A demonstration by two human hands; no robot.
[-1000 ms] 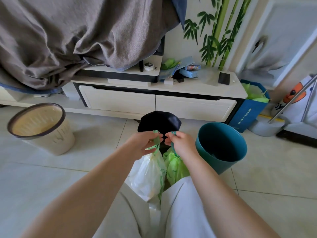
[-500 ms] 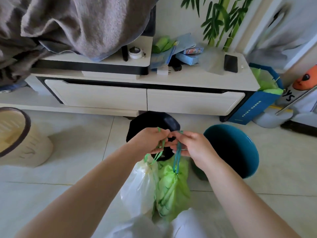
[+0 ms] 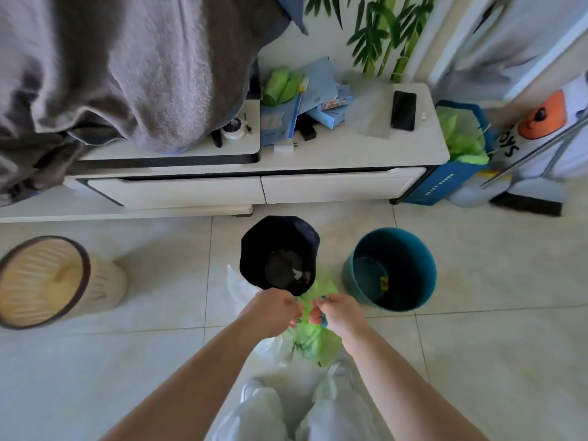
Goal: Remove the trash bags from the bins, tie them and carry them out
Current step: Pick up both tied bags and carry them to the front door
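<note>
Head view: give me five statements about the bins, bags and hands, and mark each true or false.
1. Three bins stand on the tiled floor. True: a beige bin, a black bin and a teal bin.
2. The teal bin is lined with a green bag. False: it has no bag in it.
3. Both hands are at the top of the green bag. True: the left hand and right hand pinch it with their fingers.
4. The phone lies on the floor. False: it lies on the white cabinet.
5. The beige bin lies tipped on its side. False: it stands upright.
</note>
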